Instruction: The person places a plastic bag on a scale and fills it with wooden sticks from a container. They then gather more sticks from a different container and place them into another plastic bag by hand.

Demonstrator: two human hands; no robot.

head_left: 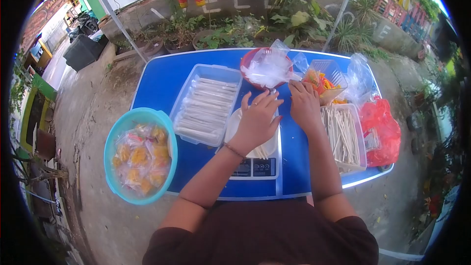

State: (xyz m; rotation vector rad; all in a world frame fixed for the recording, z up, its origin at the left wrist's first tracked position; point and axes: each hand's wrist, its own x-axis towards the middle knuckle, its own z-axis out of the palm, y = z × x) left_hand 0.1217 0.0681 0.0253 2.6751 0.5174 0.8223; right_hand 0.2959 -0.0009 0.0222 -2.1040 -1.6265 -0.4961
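My left hand [257,120], fingers spread, is over a white kitchen scale [271,171] and hides much of its top. Pale sticks [260,152] lie on the scale, partly under this hand. The left fingertips come close to the front of a red basket [244,64] heaped with clear plastic bags [267,67]. My right hand [304,103] is at the basket's right front, its fingers bent and close together at the edge of a plastic bag. Their grip on it is partly hidden.
Left of the scale is a clear tray [196,140] of wrapped sticks. A turquoise basin [109,167] holds bagged yellow food. On the right are a tub of loose sticks [338,132], a clear container [336,71] with orange packets and a red plastic bag [385,135].
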